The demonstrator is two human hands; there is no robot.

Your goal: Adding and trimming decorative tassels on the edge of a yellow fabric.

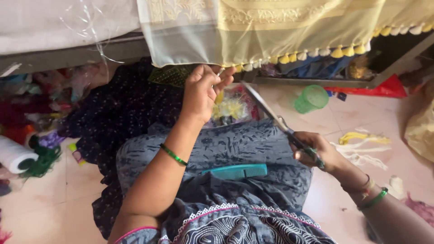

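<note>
Left hand (pixel 202 92) is pinched shut on a yellow tassel (pixel 220 96) right at the bottom edge of the cream cloth (pixel 253 36). Right hand (pixel 316 151) is closed round the scissors (pixel 275 118), blades pointing up toward that hem. Teal comb (pixel 239 171) sits on the lap; green cup (pixel 311 98) on the floor, well apart, with bare tile to the right.

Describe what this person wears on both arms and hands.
The left hand is bare, with no ring that shows; a thin glossy green bangle circles that forearm. The right hand wears a similar thin green bangle at the wrist, beside a pale band with red thread. No sleeves cover either forearm.
</note>
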